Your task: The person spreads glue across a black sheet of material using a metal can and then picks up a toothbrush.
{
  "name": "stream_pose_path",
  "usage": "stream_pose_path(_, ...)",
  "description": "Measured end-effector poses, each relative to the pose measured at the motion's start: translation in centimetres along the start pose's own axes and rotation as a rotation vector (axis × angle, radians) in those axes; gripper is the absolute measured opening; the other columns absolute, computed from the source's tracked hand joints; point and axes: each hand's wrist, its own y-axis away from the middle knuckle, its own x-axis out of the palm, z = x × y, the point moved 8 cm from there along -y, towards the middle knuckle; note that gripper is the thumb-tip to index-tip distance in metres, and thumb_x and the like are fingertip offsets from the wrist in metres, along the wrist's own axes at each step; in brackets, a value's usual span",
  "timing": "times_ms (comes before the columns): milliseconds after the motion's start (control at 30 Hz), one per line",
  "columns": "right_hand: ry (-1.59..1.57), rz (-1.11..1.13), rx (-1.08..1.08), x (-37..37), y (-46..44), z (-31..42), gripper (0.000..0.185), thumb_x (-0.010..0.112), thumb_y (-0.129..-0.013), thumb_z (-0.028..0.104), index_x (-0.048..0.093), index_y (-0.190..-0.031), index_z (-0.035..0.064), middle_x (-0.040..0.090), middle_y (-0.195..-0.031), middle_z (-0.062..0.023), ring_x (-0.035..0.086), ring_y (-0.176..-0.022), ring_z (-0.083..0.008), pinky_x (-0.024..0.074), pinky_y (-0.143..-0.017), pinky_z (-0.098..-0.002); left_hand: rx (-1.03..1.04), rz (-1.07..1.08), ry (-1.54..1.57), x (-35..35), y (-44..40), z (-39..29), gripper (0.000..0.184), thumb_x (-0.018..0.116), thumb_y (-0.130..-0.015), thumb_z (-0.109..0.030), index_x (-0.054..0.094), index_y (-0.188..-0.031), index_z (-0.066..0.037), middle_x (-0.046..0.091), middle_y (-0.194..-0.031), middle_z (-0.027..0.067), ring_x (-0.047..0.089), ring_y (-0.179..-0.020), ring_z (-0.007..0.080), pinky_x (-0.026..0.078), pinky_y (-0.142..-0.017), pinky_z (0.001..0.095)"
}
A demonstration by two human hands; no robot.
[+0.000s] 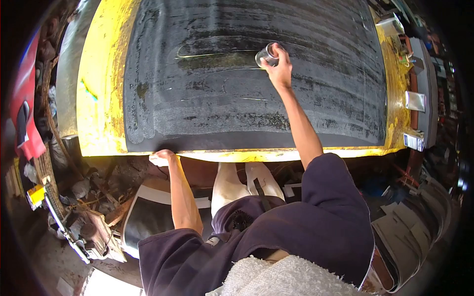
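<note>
A large black sheet (222, 108) lies on a yellow-surfaced table (101, 89). Above the upper middle of the sheet, my right hand (279, 66) is closed around a small clear cup (266, 55), which is tilted with its mouth to the left. A thin pale line of liquid (212, 54) curves in a loop on the sheet, left of the cup. My left hand (163, 158) is at the table's front edge, near the sheet's lower left corner; its fingers are partly hidden.
Along the right edge stand a metal tin (415, 101) and a small white-and-blue box (414, 141). Red material (30, 123) hangs at far left. Stacked sheets (405, 232) lie at lower right, wood scraps (101, 234) at lower left.
</note>
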Motion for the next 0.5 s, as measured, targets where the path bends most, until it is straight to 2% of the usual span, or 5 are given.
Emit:
stream_pose_path(100, 0.120, 0.000, 0.140, -4.1, 0.1, -2.5, 0.062, 0.085, -0.073, 0.014, 0.058, -0.128, 0.0077, 0.064, -0.122, -0.0151, 0.066, -0.111, -0.0316, 0.0554, -0.094, -0.0397, 0.170, 0.001, -0.187, 0.6, -0.8, 0.3, 0.042, 0.029, -0.103, -0.027, 0.058, -0.098, 0.003, 0.064, -0.109, 0.0246, 0.062, -0.093, 0.0430, 0.048, -0.082, 0.0522)
stream_pose_path(167, 0.118, -0.033, 0.116, -6.7, 0.1, -4.6, 0.062, 0.084, -0.073, 0.013, 0.057, -0.129, 0.0072, 0.065, -0.121, -0.0157, 0.066, -0.111, -0.0319, 0.0551, -0.095, -0.0401, -0.001, 0.074, -0.150, 1.0, -1.7, 1.4, 0.043, 0.028, -0.104, -0.026, 0.060, -0.103, 0.003, 0.064, -0.109, 0.0249, 0.063, -0.097, 0.0445, 0.050, -0.085, 0.0523)
stream_pose_path(367, 0.167, -0.090, 0.140, -15.0, 0.5, -10.7, 0.065, 0.084, -0.072, 0.012, 0.057, -0.131, 0.0079, 0.065, -0.121, -0.0165, 0.066, -0.111, -0.0336, 0.0553, -0.095, -0.0404, 0.221, -0.003, -0.471, 1.9, -3.8, 1.0, 0.045, 0.032, -0.100, -0.027, 0.065, -0.099, 0.003, 0.069, -0.101, 0.0231, 0.067, -0.092, 0.0416, 0.056, -0.079, 0.0512)
stream_pose_path(433, 0.180, -0.118, 0.118, -17.7, 0.9, -13.2, 0.066, 0.084, -0.072, 0.013, 0.057, -0.131, 0.0088, 0.065, -0.120, -0.0167, 0.066, -0.111, -0.0339, 0.0553, -0.095, -0.0408, 0.184, -0.019, -0.409, 2.0, -5.0, 1.6, 0.046, 0.033, -0.099, -0.028, 0.066, -0.102, 0.004, 0.070, -0.104, 0.0238, 0.068, -0.092, 0.0404, 0.057, -0.074, 0.0522)
stream_pose_path(500, 0.173, -0.122, 0.150, -20.2, 0.6, -15.0, 0.066, 0.084, -0.072, 0.014, 0.057, -0.132, 0.0095, 0.064, -0.120, -0.0170, 0.065, -0.111, -0.0345, 0.0552, -0.095, -0.0413, -0.198, 0.208, -0.008, 0.3, -1.1, 0.0, 0.050, 0.031, -0.101, -0.030, 0.066, -0.109, 0.004, 0.068, -0.111, 0.0229, 0.069, -0.091, 0.0356, 0.060, -0.076, 0.0476)
